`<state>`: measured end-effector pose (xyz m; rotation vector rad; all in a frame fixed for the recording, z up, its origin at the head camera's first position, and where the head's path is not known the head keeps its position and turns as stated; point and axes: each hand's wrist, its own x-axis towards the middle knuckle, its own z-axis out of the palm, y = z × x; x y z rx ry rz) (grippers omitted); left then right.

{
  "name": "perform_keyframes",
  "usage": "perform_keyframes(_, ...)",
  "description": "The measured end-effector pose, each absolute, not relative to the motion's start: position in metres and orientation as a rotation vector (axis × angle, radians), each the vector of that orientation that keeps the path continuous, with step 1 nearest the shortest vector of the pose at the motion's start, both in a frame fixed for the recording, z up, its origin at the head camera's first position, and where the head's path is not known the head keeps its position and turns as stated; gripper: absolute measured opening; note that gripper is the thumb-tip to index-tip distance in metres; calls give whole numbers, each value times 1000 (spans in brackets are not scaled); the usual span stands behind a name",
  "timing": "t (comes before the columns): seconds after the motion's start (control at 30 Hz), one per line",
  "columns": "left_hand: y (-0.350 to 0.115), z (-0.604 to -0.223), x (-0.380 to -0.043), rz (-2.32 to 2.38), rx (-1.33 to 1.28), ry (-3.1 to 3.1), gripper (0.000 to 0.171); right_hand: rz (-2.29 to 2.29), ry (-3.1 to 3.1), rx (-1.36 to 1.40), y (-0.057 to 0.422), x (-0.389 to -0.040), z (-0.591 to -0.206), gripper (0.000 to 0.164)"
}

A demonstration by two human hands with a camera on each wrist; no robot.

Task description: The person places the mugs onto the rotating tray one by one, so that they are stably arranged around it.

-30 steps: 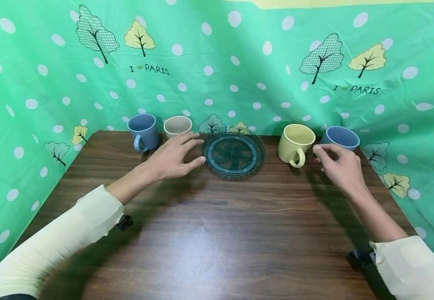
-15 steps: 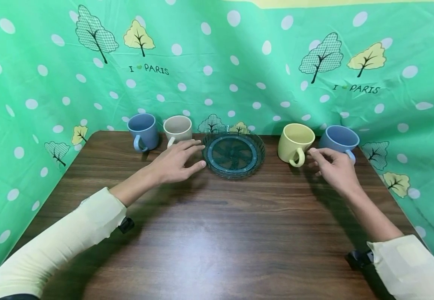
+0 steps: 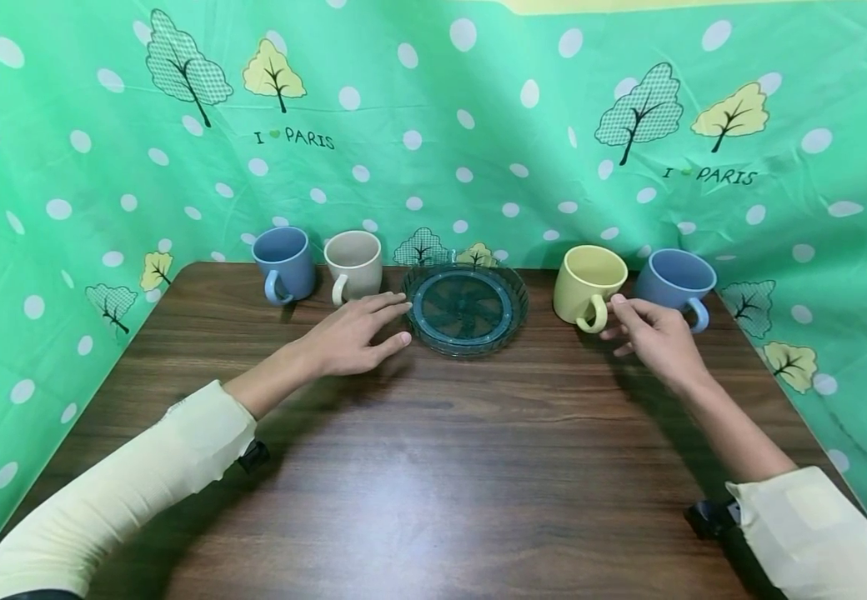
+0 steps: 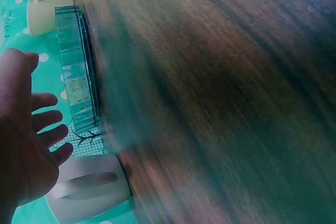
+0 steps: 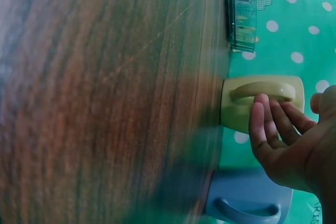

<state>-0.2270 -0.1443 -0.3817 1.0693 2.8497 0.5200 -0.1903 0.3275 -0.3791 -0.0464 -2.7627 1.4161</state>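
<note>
Yellow mug [image 3: 585,283], upright, rounded handle [image 3: 598,315] facing front; right hand [image 3: 657,335] close.

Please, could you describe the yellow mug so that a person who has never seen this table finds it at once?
Along the far edge of the brown table, start at the round see-through dish. The yellow mug stands to its right, before the right-hand blue mug. Its colour sets it apart: no other mug is yellow.
</note>
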Motion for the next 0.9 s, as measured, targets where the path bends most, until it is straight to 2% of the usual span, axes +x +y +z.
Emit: perform_keyframes(0.9, -149, -391, -231, 411, 1136, 2722, 68, 2260, -2542, 93, 325, -195, -394, 60)
